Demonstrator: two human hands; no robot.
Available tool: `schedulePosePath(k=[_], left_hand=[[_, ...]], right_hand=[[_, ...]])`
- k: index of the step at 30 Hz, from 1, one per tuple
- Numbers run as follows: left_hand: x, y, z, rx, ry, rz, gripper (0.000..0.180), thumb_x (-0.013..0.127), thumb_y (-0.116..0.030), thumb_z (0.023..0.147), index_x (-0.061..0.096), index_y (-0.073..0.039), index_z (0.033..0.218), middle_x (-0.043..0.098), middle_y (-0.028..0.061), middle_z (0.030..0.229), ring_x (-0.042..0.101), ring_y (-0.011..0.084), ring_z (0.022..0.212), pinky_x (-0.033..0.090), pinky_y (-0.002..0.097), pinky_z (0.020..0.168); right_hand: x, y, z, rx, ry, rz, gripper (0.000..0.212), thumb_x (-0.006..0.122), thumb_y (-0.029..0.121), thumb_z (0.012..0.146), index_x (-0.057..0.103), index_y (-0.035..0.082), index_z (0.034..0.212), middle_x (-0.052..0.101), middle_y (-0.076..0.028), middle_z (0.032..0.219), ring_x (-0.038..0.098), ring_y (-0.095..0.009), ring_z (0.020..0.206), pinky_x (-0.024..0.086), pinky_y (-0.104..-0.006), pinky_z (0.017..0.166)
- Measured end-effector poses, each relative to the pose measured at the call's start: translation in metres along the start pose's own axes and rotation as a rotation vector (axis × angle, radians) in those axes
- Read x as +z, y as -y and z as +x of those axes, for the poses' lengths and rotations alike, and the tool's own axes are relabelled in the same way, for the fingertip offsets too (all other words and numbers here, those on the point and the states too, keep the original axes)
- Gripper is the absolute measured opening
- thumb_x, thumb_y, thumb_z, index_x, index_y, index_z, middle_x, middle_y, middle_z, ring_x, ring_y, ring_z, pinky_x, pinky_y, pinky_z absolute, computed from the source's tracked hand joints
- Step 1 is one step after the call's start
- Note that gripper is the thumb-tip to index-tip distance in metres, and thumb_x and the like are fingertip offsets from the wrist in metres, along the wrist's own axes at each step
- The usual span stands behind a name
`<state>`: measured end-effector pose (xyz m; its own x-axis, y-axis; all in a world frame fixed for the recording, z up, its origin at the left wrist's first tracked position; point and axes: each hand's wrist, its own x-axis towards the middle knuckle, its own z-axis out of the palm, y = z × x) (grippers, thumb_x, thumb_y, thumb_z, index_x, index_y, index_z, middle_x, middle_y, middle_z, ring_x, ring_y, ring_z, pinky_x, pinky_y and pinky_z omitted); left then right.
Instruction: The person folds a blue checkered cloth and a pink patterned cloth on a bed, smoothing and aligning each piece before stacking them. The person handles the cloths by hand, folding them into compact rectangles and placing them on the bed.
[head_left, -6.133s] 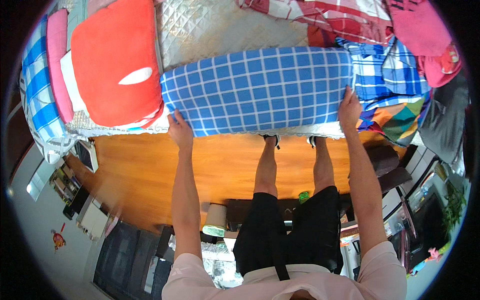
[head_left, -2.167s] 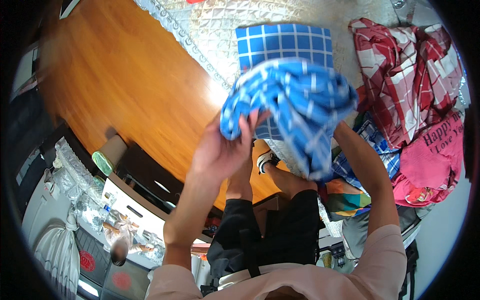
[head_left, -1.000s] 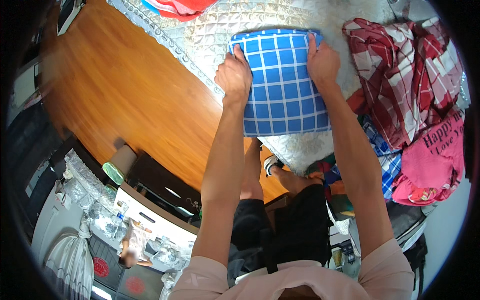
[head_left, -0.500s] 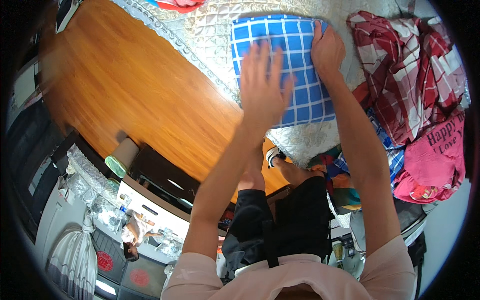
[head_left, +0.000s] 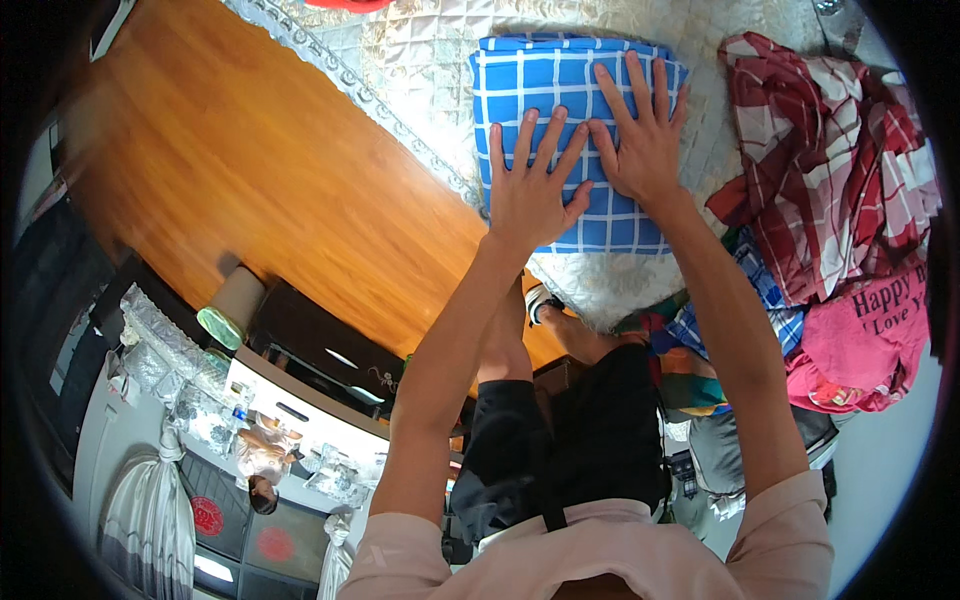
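A blue cloth with a white check (head_left: pixel 575 75) lies folded into a flat square on a pale quilted bedspread (head_left: pixel 430 60). Both of my palms rest on top of it. My left hand (head_left: pixel 535 190) is spread over its near left part, fingers fanned and pointing away from me. My right hand (head_left: pixel 645 150) lies flat across the right side, fingers apart, its thumb close to the fingertips of the left. Neither hand grips anything. Layered folds show along the cloth's far edge.
At the right lie a crumpled red and white plaid cloth (head_left: pixel 800 150) and a pink garment (head_left: pixel 860 340) on other patterned clothes. Wooden floor (head_left: pixel 300 180) stretches to the left, bordered by the bedspread's lace edge. A dark cabinet (head_left: pixel 310 330) stands lower left.
My left hand has come down flat onto the cloth. The right hand has let go of the cloth's right edge and moved inward, opening out on top.
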<state>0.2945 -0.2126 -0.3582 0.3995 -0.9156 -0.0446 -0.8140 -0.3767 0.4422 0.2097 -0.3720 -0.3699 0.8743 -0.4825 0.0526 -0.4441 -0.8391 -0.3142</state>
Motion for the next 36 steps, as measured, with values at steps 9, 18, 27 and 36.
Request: schedulePosePath(k=[9,18,27,36], left_hand=[[-0.022,0.043,0.051,0.000,-0.061,0.060,0.059,0.056,-0.042,0.085,0.042,-0.019,0.138,0.029,0.0137,0.146,0.021,0.0411,0.135,0.011,0.0614,0.107],[-0.018,0.046,0.077,0.015,-0.035,0.080,0.064,0.060,-0.053,0.080,0.047,-0.021,0.134,0.035,0.0126,0.143,0.032,0.0396,0.129,0.023,0.0613,0.103],[-0.032,0.044,0.056,-0.318,-0.276,-0.450,0.084,0.077,-0.033,0.073,0.033,-0.008,0.140,0.019,0.0256,0.145,0.024,0.0398,0.132,0.028,0.0511,0.105],[-0.032,0.019,-0.080,-0.769,0.204,-1.187,0.071,0.081,-0.016,0.070,0.040,0.002,0.125,0.054,0.0143,0.116,0.053,0.0213,0.107,0.047,0.0333,0.090]], right_hand=[[-0.034,0.038,-0.029,0.240,0.068,0.019,0.057,0.050,0.037,0.089,0.036,0.019,0.142,0.023,-0.020,0.148,0.016,-0.045,0.136,0.011,-0.0664,0.104],[-0.003,0.024,-0.087,0.383,-0.024,0.067,0.071,0.050,0.049,0.084,0.034,0.012,0.142,0.024,-0.025,0.146,0.028,-0.045,0.131,0.019,-0.0588,0.105],[-0.025,0.025,-0.071,0.541,-0.002,0.268,0.083,0.059,0.045,0.080,0.024,0.005,0.144,0.032,-0.027,0.139,0.037,-0.040,0.125,0.026,-0.0512,0.104],[-0.056,-0.044,0.029,0.917,0.233,1.147,0.086,0.076,0.045,0.070,0.039,-0.003,0.131,0.056,-0.023,0.114,0.060,-0.031,0.099,0.049,-0.0362,0.085]])
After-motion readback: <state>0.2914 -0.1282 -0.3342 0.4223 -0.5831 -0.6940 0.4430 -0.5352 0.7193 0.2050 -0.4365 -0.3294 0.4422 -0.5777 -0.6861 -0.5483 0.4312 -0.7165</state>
